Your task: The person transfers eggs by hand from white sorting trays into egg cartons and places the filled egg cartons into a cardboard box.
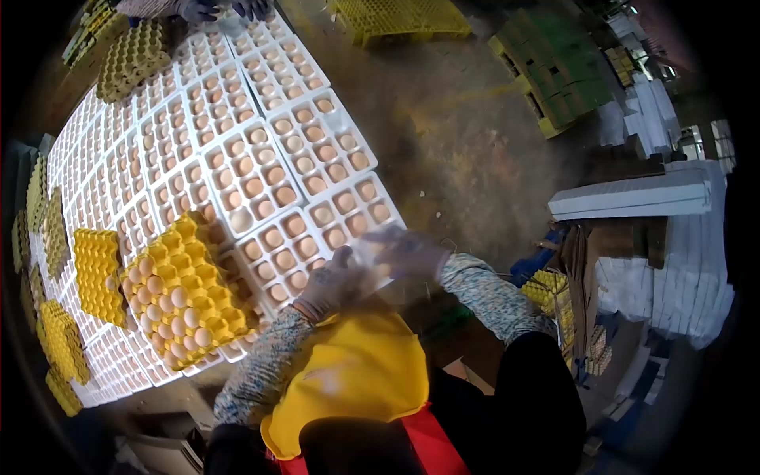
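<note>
White foam trays (261, 216) filled with brown eggs cover the table in rows. At its near right corner my left hand (336, 283), gloved, is over the nearest tray of eggs, its fingers smeared by motion. My right hand (406, 252), also gloved and blurred, is over the same tray's right edge. Whether either hand holds an egg cannot be made out. Left of my left hand, a yellow egg tray (207, 281) lies on top of the white trays, with several eggs (162, 305) in its left part. Another yellow tray (96, 273) lies farther left.
At the far end are a co-worker's gloved hands (198, 11) beside stacked pulp trays (133, 59). More yellow trays (62, 340) lie along the left side. Beyond the table are a yellow pallet (404, 17) and a green stack (552, 67). White foam stacks (665, 289) stand at right.
</note>
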Tool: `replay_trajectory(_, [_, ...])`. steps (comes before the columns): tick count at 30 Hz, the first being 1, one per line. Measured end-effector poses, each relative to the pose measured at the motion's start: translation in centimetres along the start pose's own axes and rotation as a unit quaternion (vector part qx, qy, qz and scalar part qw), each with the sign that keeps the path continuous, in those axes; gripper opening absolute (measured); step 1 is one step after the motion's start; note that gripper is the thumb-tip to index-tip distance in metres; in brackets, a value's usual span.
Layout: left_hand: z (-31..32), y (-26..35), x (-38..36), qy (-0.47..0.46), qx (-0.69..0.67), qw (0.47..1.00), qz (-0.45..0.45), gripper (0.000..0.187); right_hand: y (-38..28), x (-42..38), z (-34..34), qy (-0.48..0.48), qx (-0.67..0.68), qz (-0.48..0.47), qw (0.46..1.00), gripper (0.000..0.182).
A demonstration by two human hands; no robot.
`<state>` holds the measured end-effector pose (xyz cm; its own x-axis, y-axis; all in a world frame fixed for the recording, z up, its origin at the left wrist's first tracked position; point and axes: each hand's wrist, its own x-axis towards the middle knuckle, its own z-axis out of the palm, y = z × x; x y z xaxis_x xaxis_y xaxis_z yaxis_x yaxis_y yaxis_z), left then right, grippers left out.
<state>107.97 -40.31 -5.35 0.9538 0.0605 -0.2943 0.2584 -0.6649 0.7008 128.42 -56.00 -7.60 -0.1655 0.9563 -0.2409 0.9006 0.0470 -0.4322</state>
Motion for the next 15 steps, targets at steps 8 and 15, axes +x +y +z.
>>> replay_trajectory(8, [2.5, -2.0, 0.2, 0.098, -0.310, 0.929, -0.174, 0.052, 3.3, 1.0, 4.6, 0.390, 0.234, 0.085, 0.886, 0.042])
replay_trajectory(15, [8.5, 4.3, 8.8, 0.129, -0.072, 0.985, 0.087, 0.030, 2.1, 2.1, 3.3, 0.494, 0.598, 0.311, 0.550, 0.052])
